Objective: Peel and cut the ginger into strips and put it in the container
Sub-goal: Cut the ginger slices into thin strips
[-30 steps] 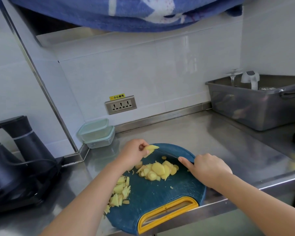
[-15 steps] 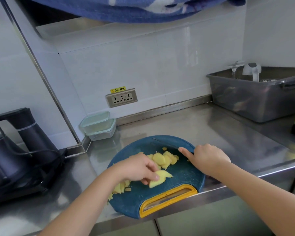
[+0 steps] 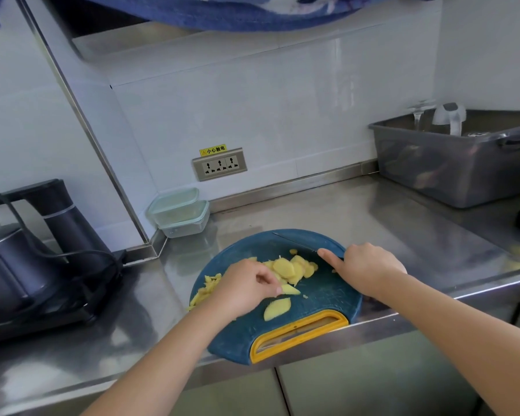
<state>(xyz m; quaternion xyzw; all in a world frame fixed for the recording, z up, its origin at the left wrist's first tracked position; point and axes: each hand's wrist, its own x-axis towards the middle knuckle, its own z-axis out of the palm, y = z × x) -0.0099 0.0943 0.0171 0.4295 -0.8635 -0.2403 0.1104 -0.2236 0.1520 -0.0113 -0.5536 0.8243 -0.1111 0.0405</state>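
On a cutting board (image 3: 321, 298) at the counter's (image 3: 373, 217) front edge, a left hand (image 3: 246, 286) pinches a ginger slice (image 3: 290, 289); the right hand (image 3: 364, 265) grips a knife (image 3: 294, 242) (forefinger along its spine). The container (image 3: 177, 211) sits against the back edge.

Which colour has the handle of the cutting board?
The handle is yellow, seen best in the head view.

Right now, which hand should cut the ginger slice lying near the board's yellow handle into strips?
Right: the right hand grips the knife, while the left hand is busy pinching another ginger slice.
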